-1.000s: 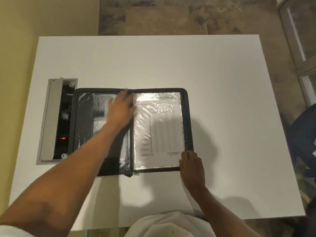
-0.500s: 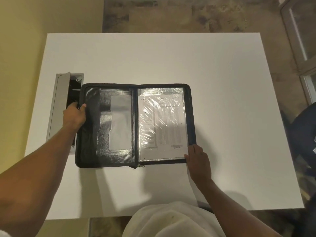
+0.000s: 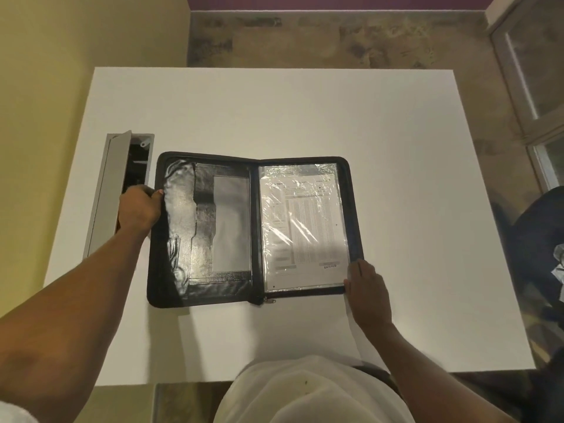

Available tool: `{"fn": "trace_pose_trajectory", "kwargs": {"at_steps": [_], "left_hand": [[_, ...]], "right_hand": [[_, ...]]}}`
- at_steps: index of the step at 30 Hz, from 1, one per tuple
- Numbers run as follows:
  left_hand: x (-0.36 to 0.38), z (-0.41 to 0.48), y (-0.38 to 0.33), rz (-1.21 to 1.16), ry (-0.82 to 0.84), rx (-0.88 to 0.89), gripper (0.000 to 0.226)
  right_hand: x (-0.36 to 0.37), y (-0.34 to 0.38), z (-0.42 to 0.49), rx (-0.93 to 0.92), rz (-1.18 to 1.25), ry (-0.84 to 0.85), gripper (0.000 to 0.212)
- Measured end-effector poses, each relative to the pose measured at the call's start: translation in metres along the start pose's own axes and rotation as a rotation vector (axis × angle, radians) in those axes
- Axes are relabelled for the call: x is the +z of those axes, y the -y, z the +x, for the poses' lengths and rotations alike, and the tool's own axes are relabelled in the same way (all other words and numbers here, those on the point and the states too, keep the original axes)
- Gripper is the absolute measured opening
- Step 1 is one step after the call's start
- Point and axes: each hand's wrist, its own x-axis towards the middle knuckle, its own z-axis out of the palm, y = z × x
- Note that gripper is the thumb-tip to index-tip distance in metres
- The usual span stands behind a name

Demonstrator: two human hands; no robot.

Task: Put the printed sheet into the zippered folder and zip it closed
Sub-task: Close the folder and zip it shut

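Note:
A black zippered folder (image 3: 180, 239) lies open flat on the white table (image 3: 305, 117). The printed sheet (image 3: 305, 227), under a shiny clear sleeve, lies in the folder's right half. Pockets and a clear window fill the left half. The zipper pull (image 3: 270, 300) sits at the near end of the spine. My left hand (image 3: 139, 209) grips the folder's left outer edge, thumb on the inside. My right hand (image 3: 367, 288) holds the folder's near right corner, fingertips touching the sleeve's edge.
A grey cable hatch (image 3: 110, 190) with its lid raised is set in the table just left of the folder, behind my left hand. A dark chair (image 3: 540, 239) stands off the table's right edge. My white shirt fills the bottom.
My left hand left the middle of the folder and took hold of its left outer edge. The right hand stayed at the near right corner. The camera shifted slightly.

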Motion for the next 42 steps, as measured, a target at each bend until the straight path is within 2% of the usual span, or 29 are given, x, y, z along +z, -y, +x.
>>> {"fn": "trace_pose_trajectory", "kwargs": {"at_steps": [4, 6, 9, 15, 20, 24, 27, 33, 38, 42], "left_hand": [[-0.013, -0.019, -0.017, 0.011, -0.045, 0.017, 0.035], [-0.02, -0.03, -0.026, 0.022, -0.058, 0.027, 0.037], [-0.028, -0.047, -0.041, 0.008, -0.09, 0.032, 0.037], [-0.039, -0.071, -0.073, -0.006, -0.173, 0.095, 0.038], [-0.045, -0.089, -0.119, -0.063, -0.186, 0.114, 0.03], [-0.044, -0.106, -0.161, -0.089, -0.144, 0.185, 0.028], [-0.039, -0.119, -0.189, -0.098, -0.105, 0.23, 0.026], [-0.012, -0.142, -0.224, -0.172, -0.051, 0.3, 0.03], [0.034, -0.178, -0.234, -0.327, 0.035, 0.381, 0.037], [0.073, -0.207, -0.237, -0.465, 0.239, 0.411, 0.044]], "right_hand": [[0.001, 0.013, -0.009, -0.235, -0.146, -0.039, 0.046], [0.004, 0.019, -0.016, -0.332, -0.159, 0.006, 0.049], [0.008, 0.025, -0.021, -0.281, -0.125, 0.123, 0.053], [-0.01, 0.033, -0.033, -0.284, -0.126, 0.09, 0.053], [-0.062, 0.094, -0.005, -0.282, 0.202, 0.114, 0.061], [-0.123, 0.168, 0.01, -0.332, 0.482, -0.078, 0.066], [-0.156, 0.195, 0.008, -0.353, 0.518, -0.107, 0.069], [-0.17, 0.176, 0.008, -0.278, 0.606, -0.095, 0.044], [-0.167, 0.135, 0.014, -0.152, 0.619, -0.094, 0.046], [-0.155, 0.098, 0.018, -0.069, 0.596, -0.103, 0.055]]}}
